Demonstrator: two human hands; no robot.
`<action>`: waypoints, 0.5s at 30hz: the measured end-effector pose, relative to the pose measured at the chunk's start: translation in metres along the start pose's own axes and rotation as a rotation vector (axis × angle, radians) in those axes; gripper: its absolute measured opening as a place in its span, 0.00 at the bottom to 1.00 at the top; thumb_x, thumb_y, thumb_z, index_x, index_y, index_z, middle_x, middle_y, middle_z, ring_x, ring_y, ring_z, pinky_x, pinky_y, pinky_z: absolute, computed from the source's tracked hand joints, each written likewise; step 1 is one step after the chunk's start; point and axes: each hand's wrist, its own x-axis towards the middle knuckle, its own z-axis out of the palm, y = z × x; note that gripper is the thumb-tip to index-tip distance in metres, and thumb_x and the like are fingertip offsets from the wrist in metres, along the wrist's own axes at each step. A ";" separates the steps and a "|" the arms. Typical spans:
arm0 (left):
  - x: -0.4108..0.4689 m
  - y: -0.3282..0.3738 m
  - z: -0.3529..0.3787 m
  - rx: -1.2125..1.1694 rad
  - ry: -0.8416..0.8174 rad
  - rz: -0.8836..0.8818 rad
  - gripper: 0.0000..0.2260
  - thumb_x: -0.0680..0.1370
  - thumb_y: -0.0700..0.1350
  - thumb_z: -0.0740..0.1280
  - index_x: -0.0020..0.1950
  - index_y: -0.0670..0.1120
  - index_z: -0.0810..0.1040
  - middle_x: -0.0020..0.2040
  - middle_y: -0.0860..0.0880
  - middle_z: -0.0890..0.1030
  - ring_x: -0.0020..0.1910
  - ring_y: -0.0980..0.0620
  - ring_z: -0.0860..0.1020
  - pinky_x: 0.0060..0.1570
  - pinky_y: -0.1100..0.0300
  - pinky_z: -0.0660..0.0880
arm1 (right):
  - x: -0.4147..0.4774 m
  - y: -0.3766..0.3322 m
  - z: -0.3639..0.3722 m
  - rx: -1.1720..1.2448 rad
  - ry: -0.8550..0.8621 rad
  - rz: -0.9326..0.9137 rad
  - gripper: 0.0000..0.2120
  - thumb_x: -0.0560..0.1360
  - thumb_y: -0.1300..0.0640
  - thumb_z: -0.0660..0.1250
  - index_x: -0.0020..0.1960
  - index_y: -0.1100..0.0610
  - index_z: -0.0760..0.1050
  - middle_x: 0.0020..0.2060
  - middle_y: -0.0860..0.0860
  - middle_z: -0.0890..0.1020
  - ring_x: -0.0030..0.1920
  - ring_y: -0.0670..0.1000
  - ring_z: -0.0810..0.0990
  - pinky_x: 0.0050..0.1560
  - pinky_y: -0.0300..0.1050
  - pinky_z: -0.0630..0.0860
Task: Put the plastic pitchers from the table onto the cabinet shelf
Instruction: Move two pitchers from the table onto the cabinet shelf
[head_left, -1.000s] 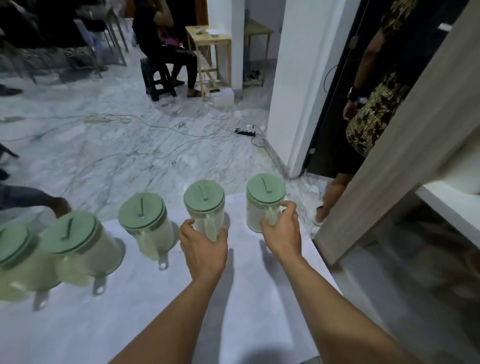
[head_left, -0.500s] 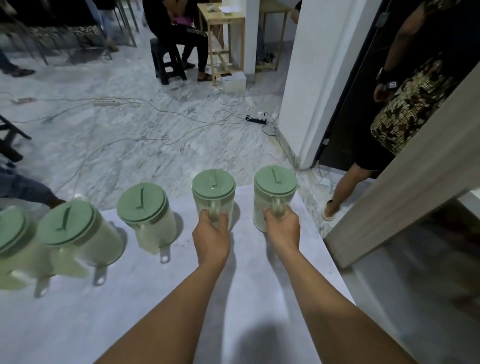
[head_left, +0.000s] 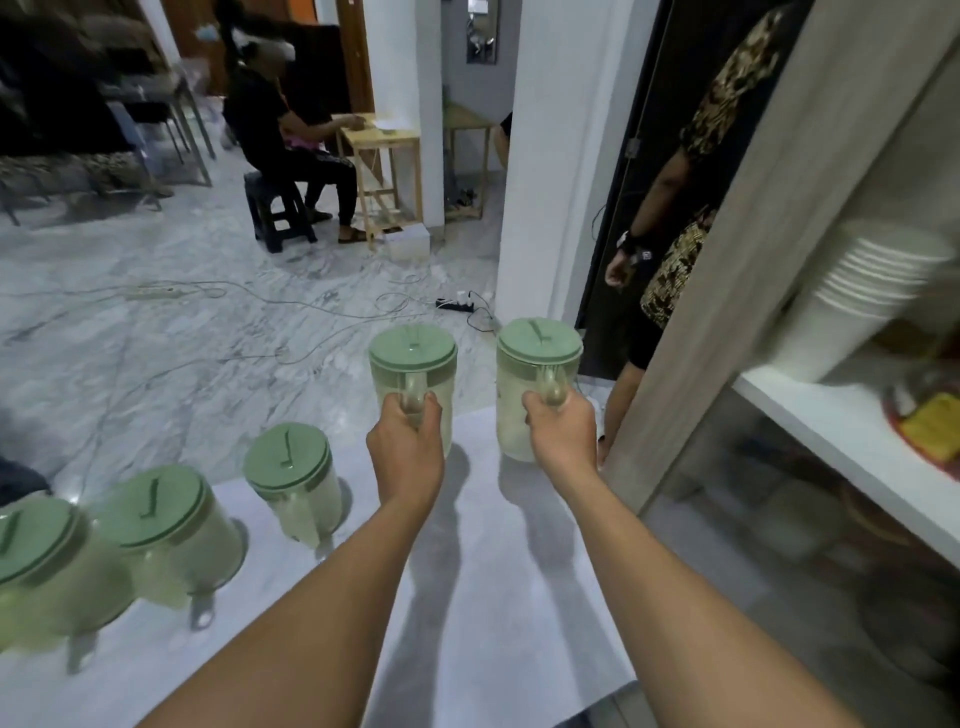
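Observation:
My left hand (head_left: 408, 449) grips the handle of a clear plastic pitcher with a green lid (head_left: 414, 364), held up above the white table (head_left: 467, 597). My right hand (head_left: 561, 436) grips the handle of a second such pitcher (head_left: 537, 364), also lifted off the table. Three more green-lidded pitchers stand in a row on the table to the left: one near the middle (head_left: 291, 483), one further left (head_left: 166, 525), one at the left edge (head_left: 41, 566). The white cabinet shelf (head_left: 852, 447) is at the right.
A stack of white cups (head_left: 862, 301) and a plate with something yellow (head_left: 930, 431) sit on the shelf. The cabinet's wooden side panel (head_left: 727, 291) stands between table and shelf. A person (head_left: 670, 249) stands in the doorway beyond it. Cables lie on the marble floor.
Both hands closed on the two rightmost pitchers' handles and lifted them off the table. My view swung up and to the right, bringing the shelf into sight.

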 end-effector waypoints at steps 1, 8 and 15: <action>-0.002 0.010 -0.008 -0.033 -0.016 0.019 0.13 0.79 0.56 0.62 0.45 0.47 0.75 0.40 0.48 0.81 0.41 0.47 0.81 0.43 0.50 0.78 | -0.009 -0.011 -0.007 0.008 0.025 -0.016 0.07 0.74 0.59 0.69 0.38 0.57 0.75 0.32 0.53 0.79 0.33 0.51 0.76 0.34 0.43 0.70; -0.031 0.085 -0.066 -0.147 -0.167 0.166 0.12 0.77 0.55 0.63 0.44 0.46 0.74 0.37 0.48 0.81 0.36 0.46 0.83 0.38 0.51 0.79 | -0.088 -0.086 -0.067 0.035 0.204 -0.071 0.09 0.74 0.57 0.68 0.35 0.53 0.74 0.32 0.53 0.79 0.33 0.52 0.75 0.36 0.45 0.70; -0.098 0.153 -0.121 -0.207 -0.313 0.326 0.11 0.78 0.52 0.62 0.45 0.44 0.75 0.40 0.46 0.79 0.40 0.46 0.76 0.39 0.55 0.69 | -0.194 -0.142 -0.137 0.034 0.438 -0.098 0.07 0.73 0.57 0.68 0.41 0.61 0.79 0.32 0.53 0.79 0.34 0.53 0.76 0.37 0.45 0.71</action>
